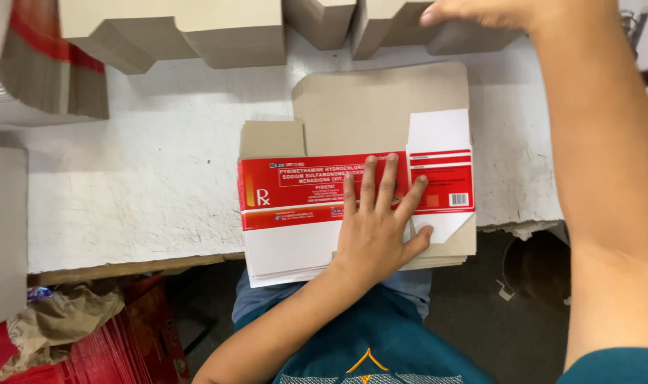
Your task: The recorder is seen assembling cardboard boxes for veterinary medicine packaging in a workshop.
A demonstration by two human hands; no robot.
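- At the far left edge of the frame a stack of flat cartons [32,78] with a red band leans in the upper corner, grey-brown on its raw side; below it a pale board [2,235] runs down the left edge.
- In the lower left, crumpled brown paper [61,320] lies on a red heap under the table.
- The white table [146,178] is rough, scuffed and chipped along its near edge.
- Along the top of the frame sit four folded grey cardboard pieces [196,32], matte and plain.
- At centre a pile of unfolded box blanks [303,192] overhangs the table's near edge: the top one is glossy red and white on the printed face, with dull grey flaps behind.
- The left hand [377,227] lies flat on that top blank, palm down, four fingers spread over the red panel and the thumb out to the right; it presses rather than grasps.
- At the upper right, the right hand [473,13] reaches to the folded cardboard at the back, well apart from the pile; its fingers are cut off by the frame edge, so I cannot tell whether they grip.
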